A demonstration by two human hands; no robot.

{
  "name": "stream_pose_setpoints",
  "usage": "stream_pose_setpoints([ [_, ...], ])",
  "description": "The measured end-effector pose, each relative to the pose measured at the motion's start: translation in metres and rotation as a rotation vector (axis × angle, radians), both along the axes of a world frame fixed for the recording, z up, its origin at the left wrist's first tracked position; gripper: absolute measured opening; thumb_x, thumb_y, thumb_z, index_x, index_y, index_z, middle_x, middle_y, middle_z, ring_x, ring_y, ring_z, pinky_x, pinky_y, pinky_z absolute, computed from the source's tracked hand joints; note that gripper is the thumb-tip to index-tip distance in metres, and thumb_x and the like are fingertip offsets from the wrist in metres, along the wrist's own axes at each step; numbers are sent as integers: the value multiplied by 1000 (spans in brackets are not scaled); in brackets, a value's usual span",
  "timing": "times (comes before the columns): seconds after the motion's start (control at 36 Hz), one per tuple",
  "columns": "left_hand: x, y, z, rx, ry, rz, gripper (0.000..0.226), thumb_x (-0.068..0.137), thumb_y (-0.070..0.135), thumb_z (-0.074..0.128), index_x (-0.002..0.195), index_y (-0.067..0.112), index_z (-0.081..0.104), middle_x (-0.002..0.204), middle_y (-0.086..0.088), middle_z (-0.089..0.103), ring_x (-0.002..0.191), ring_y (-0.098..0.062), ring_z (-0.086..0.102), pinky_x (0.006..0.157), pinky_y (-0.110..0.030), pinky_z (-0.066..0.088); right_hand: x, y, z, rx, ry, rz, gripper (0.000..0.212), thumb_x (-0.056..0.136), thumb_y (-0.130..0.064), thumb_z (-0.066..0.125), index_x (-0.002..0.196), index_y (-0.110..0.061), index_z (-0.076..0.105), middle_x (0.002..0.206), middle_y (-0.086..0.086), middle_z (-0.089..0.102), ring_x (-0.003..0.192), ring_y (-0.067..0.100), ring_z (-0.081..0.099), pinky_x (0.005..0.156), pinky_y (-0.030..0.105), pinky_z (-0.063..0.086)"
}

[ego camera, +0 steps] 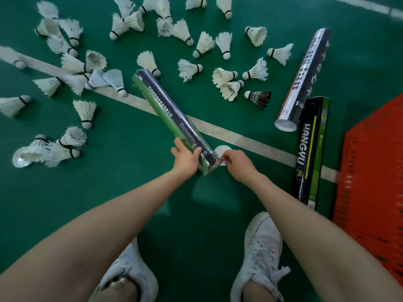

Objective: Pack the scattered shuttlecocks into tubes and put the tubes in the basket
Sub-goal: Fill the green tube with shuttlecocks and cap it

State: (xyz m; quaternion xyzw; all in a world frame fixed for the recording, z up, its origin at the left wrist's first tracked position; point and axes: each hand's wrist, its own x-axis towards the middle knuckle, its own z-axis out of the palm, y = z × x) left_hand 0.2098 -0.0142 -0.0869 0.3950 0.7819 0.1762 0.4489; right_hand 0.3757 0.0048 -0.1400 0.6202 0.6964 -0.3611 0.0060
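While the left hand [185,158] grips the green tube [172,118], the right hand [237,164] pinches the white cap [220,150] at its end; uncapping seems underway, loading shuttlecocks [205,44] next.

Green-and-black tube [174,118] is showing printed card under clear film; film is glaring glossy and wrinkling at the near end. White end cap [220,149] is looking like smooth matt plastic. HANGYU tube [311,153] and dark blue tube [305,77] are both reflecting light: glossy print. Shuttlecocks [224,43] are showing frayed white feather skirts; black-feathered shuttlecock [259,98] likewise feather. Floor [122,171] is reading as matt green sports vinyl. Court line [239,138] is showing coarse woven texture. Basket [370,192] is looking like slotted orange-red moulded plastic. Shoes [261,243] are looking like scuffed white synthetic leather with cloth laces.
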Motion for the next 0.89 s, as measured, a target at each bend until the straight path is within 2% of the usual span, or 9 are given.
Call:
stream_pose_setpoints([
  [0.08, -9, 5, 0, 88, 185, -219, 55, 98, 31, 49, 147, 24, 23, 152, -16, 8, 139, -37, 21, 112, -49, 25, 0, -1, 2, -2, 56, -44, 25, 95, -8, 42, 106, -11, 64, 107, 11, 63, 90, 27, 57, 74, 33, 46],
  [0.14, -16, 11, -2, 108, 325, -497, 51, 100, 23, 42, 148, 28, 28, 158, -10, -4, 145, -38, -1, 115, -55, 14, 1, -1, 4, 9, 62, -52, 27, 96, -9, 41, 113, -9, 62, 112, 10, 61, 96, 25, 55, 77, 31, 44],
  [0.19, -22, 17, -3, 98, 503, -785, 63, 94, 14, 43, 151, 30, 22, 160, -7, -9, 145, -38, -12, 114, -63, 3, 3, -2, 6, 27, 26, -3, 27, 95, -8, 41, 114, -9, 60, 113, 8, 58, 98, 22, 50, 75, 30, 40],
  [0.31, -31, 30, -4, 127, 855, -1144, 84, 89, 8, 51, 153, 29, 0, 161, -8, -9, 146, -34, -15, 107, -66, -13, 11, -6, 3, 39, 7, 44, 26, 93, -4, 41, 110, -8, 60, 113, 6, 54, 107, 22, 44, 80, 32, 39],
  [0.44, -28, 46, -9, 343, 1073, -1445, 65, 96, 11, 41, 152, 13, 7, 159, -12, 13, 148, -33, -2, 110, -57, -18, 15, -2, 4, 21, 35, -9, 29, 92, 0, 39, 110, -7, 62, 114, 7, 55, 108, 24, 45, 85, 32, 39],
  [0.58, -21, 56, 8, 497, 1033, -1423, 52, 98, 20, 38, 146, 8, 24, 140, -19, 39, 137, -37, 30, 114, -54, -11, 19, 2, 17, -118, 176, -210, 45, 90, 6, 34, 121, -15, 59, 109, 3, 58, 96, 19, 50, 78, 26, 37],
  [0.72, -13, 60, 37, 398, 1005, -1352, 59, 98, 36, 40, 145, 8, 20, 134, -21, 36, 128, -40, 34, 115, -58, -2, 27, 4, 27, -225, 388, -481, 50, 93, 5, 29, 133, -19, 49, 129, 1, 56, 121, 20, 49, 90, 26, 36],
  [0.81, -17, 62, 55, 302, 972, -1269, 70, 93, 47, 47, 144, 7, 20, 133, -22, 35, 118, -42, 45, 112, -58, 21, 33, 8, 41, -247, 422, -501, 40, 97, -1, 38, 135, -12, 45, 132, 3, 54, 124, 19, 47, 95, 27, 37],
  [0.89, -31, 64, 67, 232, 855, -1125, 75, 89, 52, 55, 141, 9, 22, 125, -19, 38, 105, -38, 52, 91, -51, 44, 25, 21, 62, -287, 552, -498, 41, 98, -12, 46, 139, -14, 39, 134, 5, 51, 119, 21, 50, 97, 35, 43],
])
